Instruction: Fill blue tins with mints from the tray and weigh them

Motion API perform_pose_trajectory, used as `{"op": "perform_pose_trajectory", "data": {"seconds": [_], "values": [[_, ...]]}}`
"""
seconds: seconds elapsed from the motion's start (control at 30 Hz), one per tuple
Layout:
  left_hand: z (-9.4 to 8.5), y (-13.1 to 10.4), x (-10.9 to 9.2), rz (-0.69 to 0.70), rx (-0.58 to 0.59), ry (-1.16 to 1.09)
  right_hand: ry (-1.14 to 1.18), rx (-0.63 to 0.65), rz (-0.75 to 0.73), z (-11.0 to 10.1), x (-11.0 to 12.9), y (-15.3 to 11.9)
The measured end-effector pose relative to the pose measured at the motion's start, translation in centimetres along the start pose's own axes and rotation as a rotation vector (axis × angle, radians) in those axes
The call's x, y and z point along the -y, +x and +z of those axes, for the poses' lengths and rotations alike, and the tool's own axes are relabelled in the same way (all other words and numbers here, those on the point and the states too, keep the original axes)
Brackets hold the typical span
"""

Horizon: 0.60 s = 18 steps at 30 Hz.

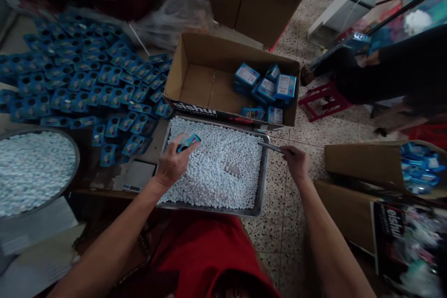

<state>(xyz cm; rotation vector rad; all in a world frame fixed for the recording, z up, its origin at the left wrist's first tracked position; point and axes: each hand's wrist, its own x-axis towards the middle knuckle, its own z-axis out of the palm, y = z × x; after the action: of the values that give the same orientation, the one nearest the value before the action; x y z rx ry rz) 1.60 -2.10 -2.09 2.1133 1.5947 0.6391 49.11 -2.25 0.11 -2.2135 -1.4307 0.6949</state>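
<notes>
A metal tray full of small white and pale-blue pellets lies in front of me. Above its left part, my left hand grips a small blue box between thumb and fingers. At the tray's right rim, my right hand is closed around the end of a thin metal utensil. The utensil points left over the pellets; its exact kind is unclear. A bare patch of tray bottom shows among the pellets right of centre.
Behind the tray stands an open cardboard box with several blue packs inside. Many blue boxes cover the table at left, near a small scale and a round pan of pellets. At right, another person sits near cartons.
</notes>
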Motion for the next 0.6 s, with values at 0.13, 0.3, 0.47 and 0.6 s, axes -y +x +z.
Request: {"op": "perform_pose_trajectory", "data": {"seconds": [0.13, 0.3, 0.47, 0.6], "values": [[-0.9, 0.7, 1.0, -0.044, 0.063, 0.119, 0.188, 0.121, 0.027, 3.3, -0.4, 2.6], [-1.6, 1.0, 0.0, -0.012, 0.369, 0.285, 0.393, 0.391, 0.059, 10.5, 1.3, 3.6], [-3.8, 2.5, 0.7, 0.144, 0.680, 0.326, 0.505, 0.633, 0.044, 19.0, 5.8, 0.5], [-5.2, 4.2, 2.7, 0.366, 0.677, 0.328, 0.601, 0.721, 0.088, 20.9, 7.9, -1.5]]}}
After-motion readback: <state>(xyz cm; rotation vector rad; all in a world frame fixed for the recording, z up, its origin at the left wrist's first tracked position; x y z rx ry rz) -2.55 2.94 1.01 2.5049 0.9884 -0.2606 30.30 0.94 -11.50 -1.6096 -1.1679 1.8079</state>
